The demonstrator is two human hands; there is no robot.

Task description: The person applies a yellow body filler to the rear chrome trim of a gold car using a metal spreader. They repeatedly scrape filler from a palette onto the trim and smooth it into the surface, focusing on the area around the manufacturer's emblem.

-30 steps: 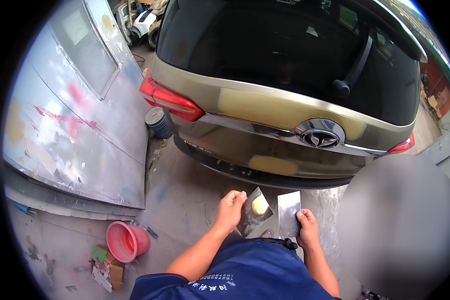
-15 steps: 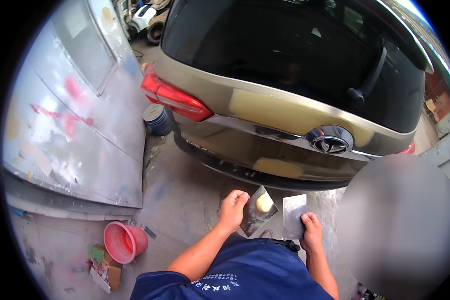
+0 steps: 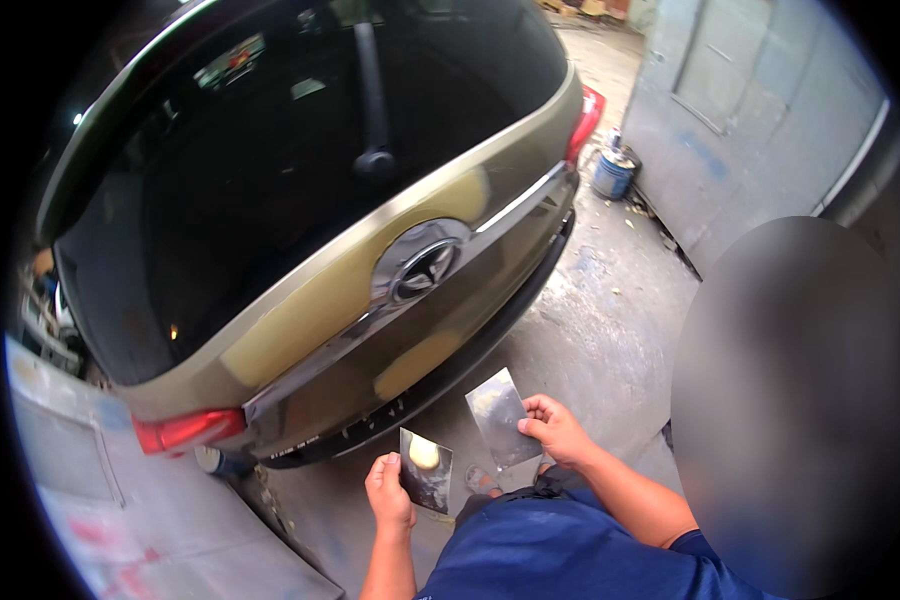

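Note:
Pinched at its edge by my left hand (image 3: 390,492) is a dark flat plate (image 3: 434,492), bearing a pale yellow dollop of putty (image 3: 424,455). My right hand (image 3: 553,430) grips a thin grey metal spreader sheet (image 3: 498,420) by its right edge, thumb on the face. The two sheets are close together but apart, in front of my body. Ahead stands the rear of a bronze car (image 3: 340,385). A long yellowish filler patch (image 3: 300,328) runs along its tailgate on both sides of the round emblem, and a smaller filler patch (image 3: 418,364) lies lower down.
The dark bumper (image 3: 525,305) is just beyond my hands. A blue can (image 3: 613,175) stands by the grey metal door (image 3: 740,110) at far right, another blue can (image 3: 222,462) under the left tail light (image 3: 192,430). A paint-marked panel (image 3: 160,530) is at lower left.
The view has swung right and tilted, so the car sits further left. My right hand's sheet now tilts and is held a little higher than the left plate. Both hands keep their holds.

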